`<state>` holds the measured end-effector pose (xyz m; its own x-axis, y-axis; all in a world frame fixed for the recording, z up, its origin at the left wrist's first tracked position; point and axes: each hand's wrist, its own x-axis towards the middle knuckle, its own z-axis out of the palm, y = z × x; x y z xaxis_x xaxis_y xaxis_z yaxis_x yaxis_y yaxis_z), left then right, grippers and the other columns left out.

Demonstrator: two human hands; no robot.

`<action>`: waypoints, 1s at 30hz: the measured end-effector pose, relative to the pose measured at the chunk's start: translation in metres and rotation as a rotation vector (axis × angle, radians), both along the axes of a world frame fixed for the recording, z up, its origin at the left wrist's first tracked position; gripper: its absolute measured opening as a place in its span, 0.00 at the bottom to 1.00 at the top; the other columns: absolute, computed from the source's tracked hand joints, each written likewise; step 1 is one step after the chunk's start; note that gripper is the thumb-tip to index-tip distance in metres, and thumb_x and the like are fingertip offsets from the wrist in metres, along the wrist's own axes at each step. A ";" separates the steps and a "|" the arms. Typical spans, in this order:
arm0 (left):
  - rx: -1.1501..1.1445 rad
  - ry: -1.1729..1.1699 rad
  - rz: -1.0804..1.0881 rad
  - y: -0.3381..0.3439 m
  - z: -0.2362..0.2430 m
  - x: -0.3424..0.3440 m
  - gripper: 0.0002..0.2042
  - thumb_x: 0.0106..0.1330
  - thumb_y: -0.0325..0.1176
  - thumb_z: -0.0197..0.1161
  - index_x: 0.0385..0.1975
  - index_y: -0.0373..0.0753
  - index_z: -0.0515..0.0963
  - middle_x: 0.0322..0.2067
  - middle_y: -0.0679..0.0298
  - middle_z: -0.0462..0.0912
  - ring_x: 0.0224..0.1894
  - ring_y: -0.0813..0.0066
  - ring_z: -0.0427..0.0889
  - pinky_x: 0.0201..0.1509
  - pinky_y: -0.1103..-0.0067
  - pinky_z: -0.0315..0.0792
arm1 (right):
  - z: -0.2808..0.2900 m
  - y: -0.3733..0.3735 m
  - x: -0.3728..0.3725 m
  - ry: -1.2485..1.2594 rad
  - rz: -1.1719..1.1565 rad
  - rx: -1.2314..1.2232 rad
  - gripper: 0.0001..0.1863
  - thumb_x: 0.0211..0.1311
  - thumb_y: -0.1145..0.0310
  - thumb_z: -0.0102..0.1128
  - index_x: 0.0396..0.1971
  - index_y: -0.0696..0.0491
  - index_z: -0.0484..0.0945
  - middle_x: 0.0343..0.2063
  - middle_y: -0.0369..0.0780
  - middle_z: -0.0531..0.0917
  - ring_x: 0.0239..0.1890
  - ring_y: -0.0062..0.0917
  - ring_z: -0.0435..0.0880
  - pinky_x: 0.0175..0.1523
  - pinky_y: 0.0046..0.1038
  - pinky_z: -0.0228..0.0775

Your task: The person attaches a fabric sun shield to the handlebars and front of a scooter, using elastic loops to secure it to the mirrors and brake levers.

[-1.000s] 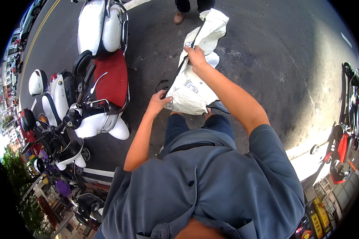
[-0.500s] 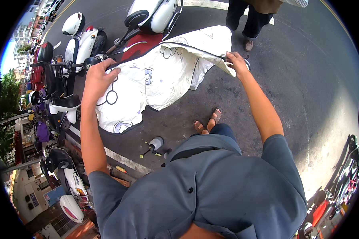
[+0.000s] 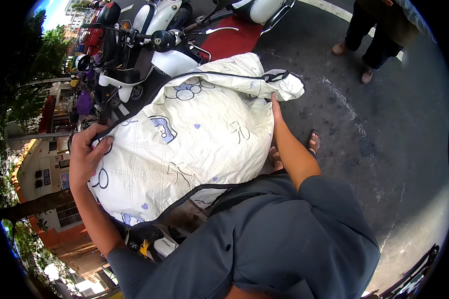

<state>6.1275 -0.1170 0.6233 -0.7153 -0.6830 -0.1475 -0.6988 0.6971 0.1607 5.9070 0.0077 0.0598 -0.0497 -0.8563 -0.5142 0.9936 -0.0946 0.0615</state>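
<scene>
The white quilted cover [image 3: 204,134] hangs spread between your hands, in the air in front of your body and above the road [image 3: 334,129]. Its dark-bound lower edge sags toward your waist, while its right end is bunched and folded over.

Your left hand [image 3: 88,154] is clamped on the cover's left edge, thumb over the printed face, which seems to be what draws that side out wide. Your right hand [image 3: 276,107] is at the bunched end, probably bearing its weight; its fingers go behind the fabric, so you cannot tell here whether they grip.

Past the cover's upper edge stands a white scooter [image 3: 173,63], beside a red mat [image 3: 230,39]. Your sandalled foot [image 3: 314,142] is on the road beyond your right forearm. Farther off, toward the road's white line [image 3: 327,7], another person's dark trousers [image 3: 379,52] show.
</scene>
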 end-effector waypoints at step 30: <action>0.053 -0.006 0.003 0.064 -0.009 -0.010 0.09 0.55 0.21 0.67 0.34 0.29 0.79 0.23 0.61 0.78 0.23 0.76 0.75 0.29 0.81 0.67 | -0.028 0.101 -0.174 1.249 1.002 0.199 0.25 0.60 0.50 0.67 0.41 0.59 0.79 0.36 0.42 0.82 0.41 0.28 0.82 0.49 0.29 0.74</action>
<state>6.1172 -0.0532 0.6144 -0.7120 -0.6764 -0.1882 -0.7021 0.6853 0.1934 5.7334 0.1091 0.0319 0.0087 -0.7286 -0.6849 0.0748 0.6834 -0.7262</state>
